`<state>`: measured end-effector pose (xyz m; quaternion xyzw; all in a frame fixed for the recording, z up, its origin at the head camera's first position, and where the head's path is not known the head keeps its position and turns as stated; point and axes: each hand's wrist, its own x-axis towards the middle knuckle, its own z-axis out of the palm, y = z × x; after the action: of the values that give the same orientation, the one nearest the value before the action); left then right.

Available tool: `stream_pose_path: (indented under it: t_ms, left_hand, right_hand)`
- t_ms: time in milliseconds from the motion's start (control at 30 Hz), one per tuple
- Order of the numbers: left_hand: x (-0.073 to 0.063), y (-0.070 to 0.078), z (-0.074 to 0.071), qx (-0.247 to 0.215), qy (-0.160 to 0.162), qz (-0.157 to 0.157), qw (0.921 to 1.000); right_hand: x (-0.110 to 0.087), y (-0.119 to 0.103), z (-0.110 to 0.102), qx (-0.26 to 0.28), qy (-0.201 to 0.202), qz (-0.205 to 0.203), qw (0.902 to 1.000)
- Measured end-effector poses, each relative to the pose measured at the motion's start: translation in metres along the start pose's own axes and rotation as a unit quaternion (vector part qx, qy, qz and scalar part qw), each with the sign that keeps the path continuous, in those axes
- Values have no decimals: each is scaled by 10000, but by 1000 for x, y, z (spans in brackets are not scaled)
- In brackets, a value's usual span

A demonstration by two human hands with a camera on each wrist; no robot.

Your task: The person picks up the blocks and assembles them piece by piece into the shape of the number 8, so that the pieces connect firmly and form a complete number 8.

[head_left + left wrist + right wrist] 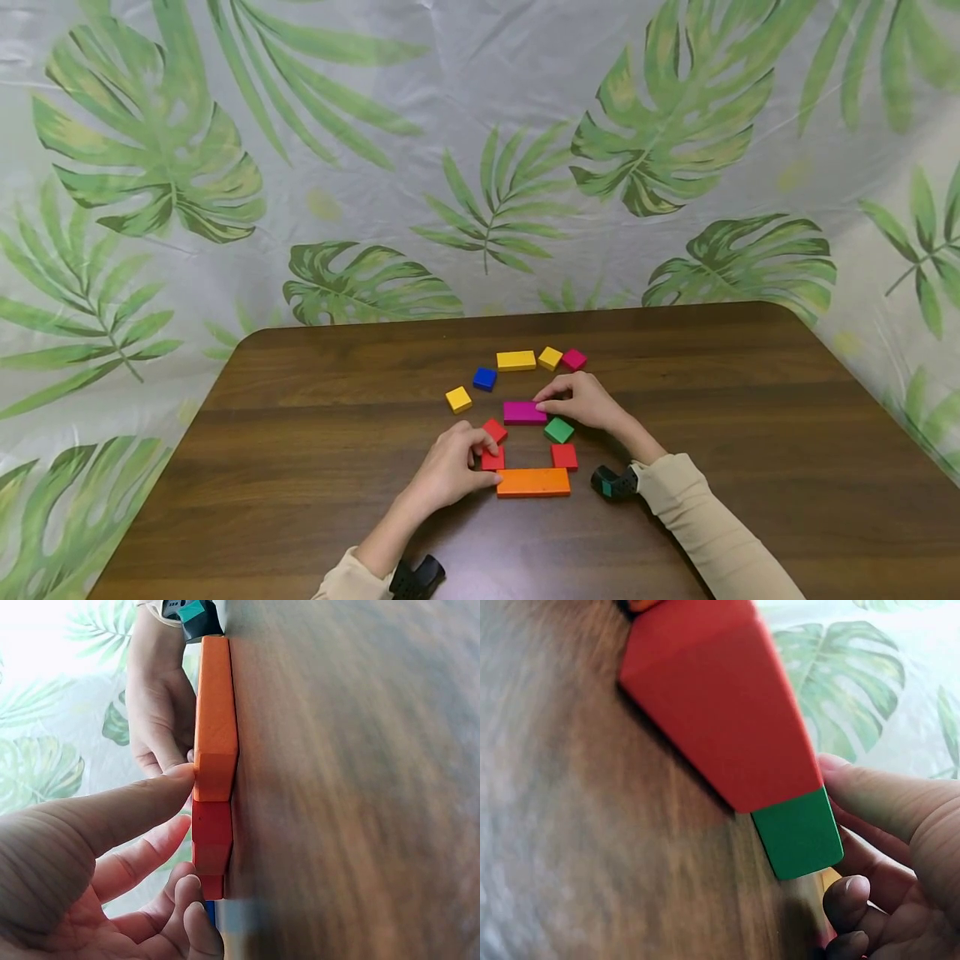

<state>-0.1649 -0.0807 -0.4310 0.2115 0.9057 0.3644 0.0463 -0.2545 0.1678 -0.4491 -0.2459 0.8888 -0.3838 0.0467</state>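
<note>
My left hand point(452, 465) is at the left of a small arrangement of coloured blocks. Its thumb touches the left end of the long orange block point(533, 482), and the index fingertip is at a red block point(492, 459) beside it. Another red block point(494, 431) lies just behind. Further back, my right hand point(583, 402) pinches the right end of a magenta block point(523, 413) with thumb and fingers. Near that hand lie a green block point(558, 430) and a red block point(565, 457). The right wrist view shows the green block point(799, 834) close to the thumb; the magenta block is hidden there.
Behind the arrangement lie a yellow oblong block point(516, 361), a small yellow block point(551, 358), a crimson block point(574, 359), a blue block point(484, 379) and another yellow block point(459, 399). All are on a brown wooden table point(300, 467) before a leaf-patterned curtain point(510, 108).
</note>
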Motion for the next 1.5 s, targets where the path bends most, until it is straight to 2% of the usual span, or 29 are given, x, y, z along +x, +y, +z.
stream_pose_path:
  t_ms: [833, 1100, 1500]
  left_hand:
    - [3, 0, -3, 24, 5, 49, 10000]
    - [0, -1, -1, 35, 34, 36, 10000]
    - [-1, 1, 0, 0, 49, 34, 10000]
  right_hand:
    - [1, -2, -5, 17, -197, -159, 9997]
    - [-3, -1, -4, 86, -323, -212, 9992]
    - [-4, 2, -2, 42, -233, -319, 9992]
